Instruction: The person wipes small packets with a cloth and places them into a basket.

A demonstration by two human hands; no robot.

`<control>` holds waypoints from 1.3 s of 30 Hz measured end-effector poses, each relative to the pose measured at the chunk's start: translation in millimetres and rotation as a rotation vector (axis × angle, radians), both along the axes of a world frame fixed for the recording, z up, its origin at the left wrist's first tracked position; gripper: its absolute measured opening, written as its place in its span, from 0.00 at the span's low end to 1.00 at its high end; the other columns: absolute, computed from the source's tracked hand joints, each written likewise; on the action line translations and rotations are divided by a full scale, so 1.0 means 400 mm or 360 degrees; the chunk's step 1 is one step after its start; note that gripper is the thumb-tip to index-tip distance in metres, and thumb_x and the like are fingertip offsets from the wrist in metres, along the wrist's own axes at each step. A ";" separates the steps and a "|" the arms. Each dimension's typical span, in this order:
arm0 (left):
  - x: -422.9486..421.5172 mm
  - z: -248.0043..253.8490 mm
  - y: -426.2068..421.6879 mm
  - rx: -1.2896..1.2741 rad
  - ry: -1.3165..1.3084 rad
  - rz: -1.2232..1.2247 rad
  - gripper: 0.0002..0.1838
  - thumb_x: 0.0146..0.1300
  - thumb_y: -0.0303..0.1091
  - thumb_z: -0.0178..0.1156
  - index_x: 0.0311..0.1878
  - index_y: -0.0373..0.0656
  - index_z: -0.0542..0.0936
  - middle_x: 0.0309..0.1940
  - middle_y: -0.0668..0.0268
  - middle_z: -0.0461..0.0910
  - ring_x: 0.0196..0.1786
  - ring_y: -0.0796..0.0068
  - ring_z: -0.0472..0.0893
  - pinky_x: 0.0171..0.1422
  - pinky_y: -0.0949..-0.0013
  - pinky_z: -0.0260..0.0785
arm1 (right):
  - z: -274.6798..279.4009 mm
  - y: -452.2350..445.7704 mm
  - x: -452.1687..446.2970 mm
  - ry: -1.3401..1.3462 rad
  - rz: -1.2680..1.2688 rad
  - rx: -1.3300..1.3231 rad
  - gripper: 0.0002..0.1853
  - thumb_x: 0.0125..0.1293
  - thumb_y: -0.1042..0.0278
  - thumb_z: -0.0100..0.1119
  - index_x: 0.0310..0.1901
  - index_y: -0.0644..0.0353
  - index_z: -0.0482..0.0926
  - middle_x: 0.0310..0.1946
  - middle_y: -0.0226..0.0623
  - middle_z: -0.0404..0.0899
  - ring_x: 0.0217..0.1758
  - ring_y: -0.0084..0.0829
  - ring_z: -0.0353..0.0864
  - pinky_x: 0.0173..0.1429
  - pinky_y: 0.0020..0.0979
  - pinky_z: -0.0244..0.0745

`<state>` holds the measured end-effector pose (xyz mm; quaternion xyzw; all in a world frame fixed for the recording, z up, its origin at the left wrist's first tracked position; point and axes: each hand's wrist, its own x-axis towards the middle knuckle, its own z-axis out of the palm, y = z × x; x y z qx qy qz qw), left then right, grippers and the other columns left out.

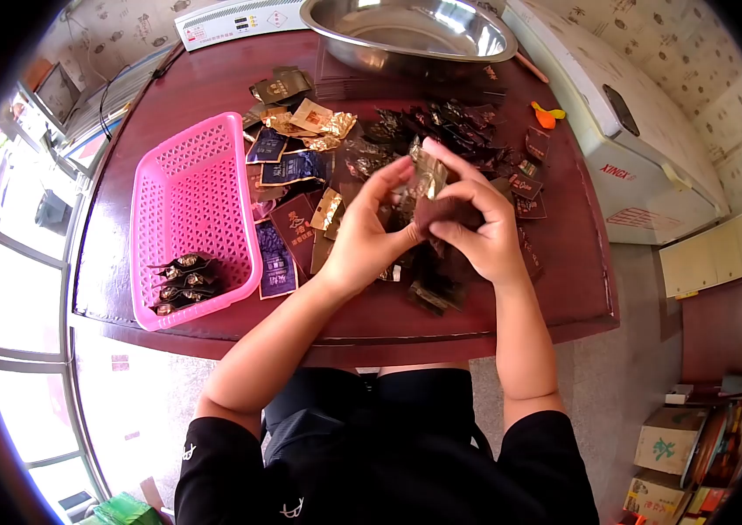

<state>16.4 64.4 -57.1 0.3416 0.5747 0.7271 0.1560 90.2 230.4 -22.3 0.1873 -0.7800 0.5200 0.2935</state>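
Observation:
My left hand and my right hand meet over the middle of the table, fingers curled inward. Between them stands a gold-brown foil packet, its upper end near both sets of fingertips. Under my right thumb is a dark brown, rounded piece; whether it is a wrapper or contents I cannot tell. My left thumb reaches its edge. Behind the hands lies a heap of dark shiny packets. Blue packets and gold ones lie left of my left hand. Below the hands are more dark packets.
A pink plastic basket stands at the left with several dark packets in its near end. At the back sit a steel basin and a white sealing machine. An orange-and-yellow object lies near the white freezer.

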 end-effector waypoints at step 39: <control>-0.076 0.246 -0.430 -0.0721 0.1216 0.0836 0.08 0.65 0.26 0.63 0.46 0.38 0.84 0.30 0.60 0.85 0.36 0.71 0.86 0.41 0.70 0.77 | 0.018 -0.073 0.036 0.0534 -0.0427 0.0806 0.21 0.45 0.84 0.72 0.44 0.64 0.83 0.43 0.44 0.84 0.43 0.43 0.84 0.48 0.37 0.80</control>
